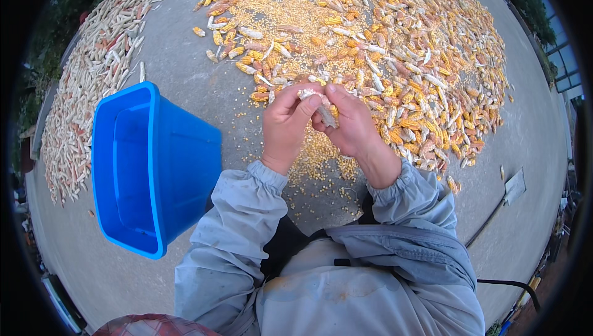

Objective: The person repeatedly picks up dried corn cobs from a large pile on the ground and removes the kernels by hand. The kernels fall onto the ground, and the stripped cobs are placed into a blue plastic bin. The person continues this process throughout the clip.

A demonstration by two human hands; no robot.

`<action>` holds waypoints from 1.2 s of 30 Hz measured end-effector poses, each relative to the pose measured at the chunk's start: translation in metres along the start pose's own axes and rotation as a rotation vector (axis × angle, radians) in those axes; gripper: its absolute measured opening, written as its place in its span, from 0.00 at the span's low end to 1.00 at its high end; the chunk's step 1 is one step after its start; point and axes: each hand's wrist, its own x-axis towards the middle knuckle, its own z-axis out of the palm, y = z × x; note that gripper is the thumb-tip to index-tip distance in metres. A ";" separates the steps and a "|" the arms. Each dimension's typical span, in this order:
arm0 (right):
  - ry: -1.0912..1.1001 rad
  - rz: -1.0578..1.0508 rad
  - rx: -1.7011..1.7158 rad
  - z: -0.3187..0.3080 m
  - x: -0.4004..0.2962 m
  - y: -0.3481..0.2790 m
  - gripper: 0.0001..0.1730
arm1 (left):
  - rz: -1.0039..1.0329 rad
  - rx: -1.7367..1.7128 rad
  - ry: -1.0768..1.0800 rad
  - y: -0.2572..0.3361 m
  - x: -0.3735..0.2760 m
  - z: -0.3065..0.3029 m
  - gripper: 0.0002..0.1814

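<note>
Between both hands is a partly stripped corn cob (327, 112), pale and reddish where bare, with a few yellow kernels along one side. My left hand (289, 120) grips its upper left end, the thumb laid across it. My right hand (348, 120) holds the other side, its thumb near the top of the cob. Loose yellow kernels (319, 160) lie scattered on the concrete beneath my hands. Just beyond them spreads a wide heap of corn ears (407, 76), some full and some partly bare, mixed with shelled kernels.
A blue plastic tub (190, 150) rests on its side at my left, its mouth facing left. Behind it lies a long pile of bare cobs (99, 67). On the right, a long-handled shovel (514, 187) lies on the concrete floor (533, 136). A dark hose or cable (509, 283) runs at lower right.
</note>
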 end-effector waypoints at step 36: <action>-0.129 0.011 0.239 -0.015 0.003 0.008 0.19 | 0.056 0.128 0.043 0.009 -0.005 0.004 0.12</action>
